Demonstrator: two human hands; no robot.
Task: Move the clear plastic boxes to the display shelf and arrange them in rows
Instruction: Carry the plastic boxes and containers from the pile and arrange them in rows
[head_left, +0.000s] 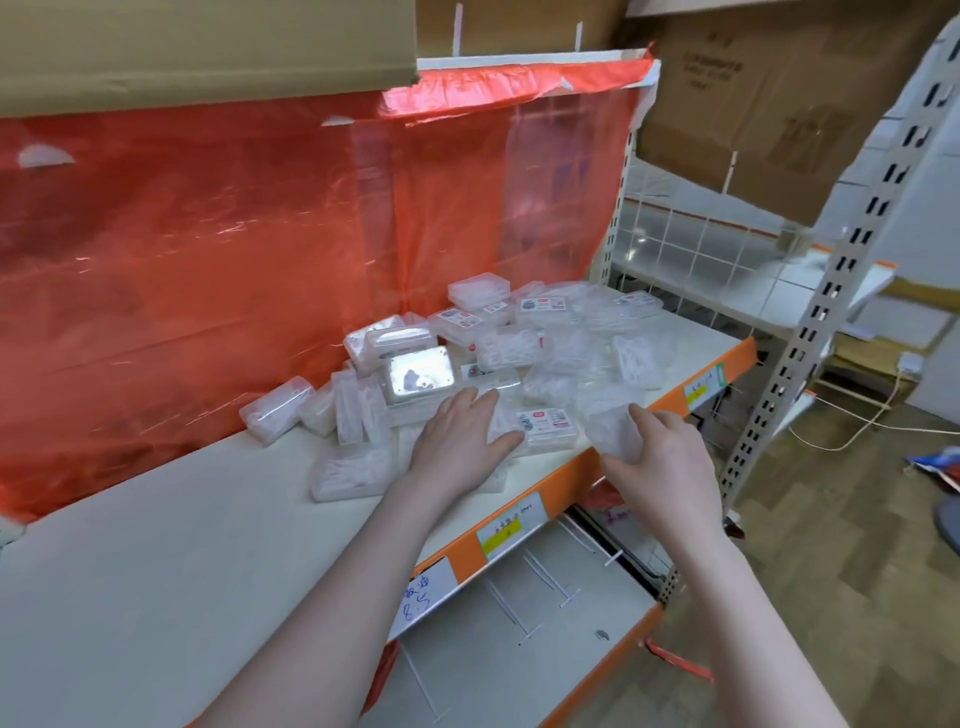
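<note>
- A sheet of red translucent plastic (208, 249) hangs as the back wall of the shelving; brown cardboard (197, 47) sits above it
- A white display shelf (156, 545) with an orange front edge (566, 483) runs from lower left to upper right; yellow and white price labels (511, 526) are stuck along that edge; a lower shelf shows beneath it
- A loose heap of clear plastic boxes (519, 343) lies on the right half of the shelf, tilted and overlapping, not in rows; some carry printed labels
- The left hand (462, 434) lies flat, fingers straight, palm down on boxes at the near edge of the heap, just beside a labelled box (548, 427)
- The right hand (660, 457), at the shelf's front edge, curls its fingers round one clear box (613, 431)
</note>
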